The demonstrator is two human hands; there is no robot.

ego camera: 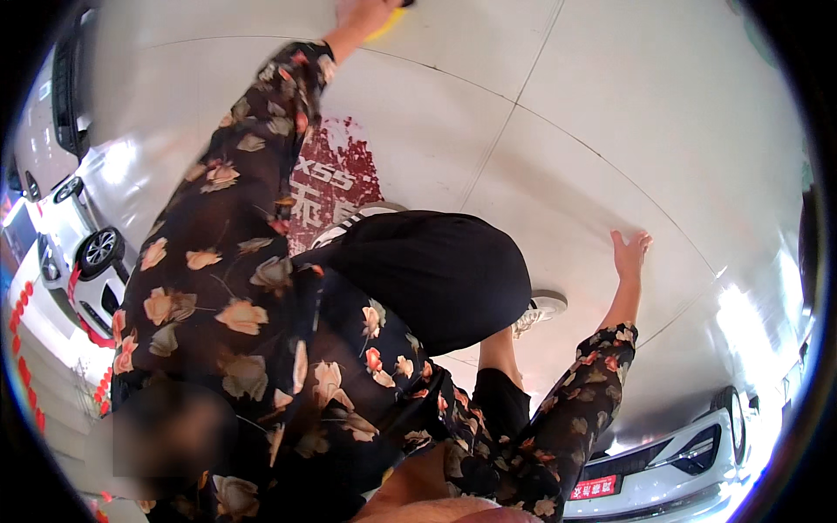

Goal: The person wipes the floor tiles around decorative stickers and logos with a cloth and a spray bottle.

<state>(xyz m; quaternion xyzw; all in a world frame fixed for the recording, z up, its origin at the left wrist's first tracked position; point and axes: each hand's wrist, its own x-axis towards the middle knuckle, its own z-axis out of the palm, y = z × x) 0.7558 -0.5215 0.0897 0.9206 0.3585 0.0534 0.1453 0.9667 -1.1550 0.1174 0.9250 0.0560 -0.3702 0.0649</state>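
Observation:
My left hand (pixel 361 21) is at the top edge of the view, blurred and partly cut off. It appears to grip a yellow object (pixel 388 26) with a dark part beside it; most of this object is hidden. Below the left forearm, a dark red floor decal (pixel 350 160) with white lettering has a ragged, patchy outline. My sleeve covers part of it. My right hand (pixel 631 253) is out to the right over the pale tiled floor (pixel 588 118), holding nothing, with thumb and fingers apart. Whether it touches the floor cannot be told.
My bent knee (pixel 451 274) in black trousers fills the middle. One striped shoe (pixel 337 229) borders the decal; another shoe (pixel 541 310) is to the right. A white car (pixel 673 464) stands lower right. More cars, including a white one (pixel 98 287), stand at left, near red decorations (pixel 26 372).

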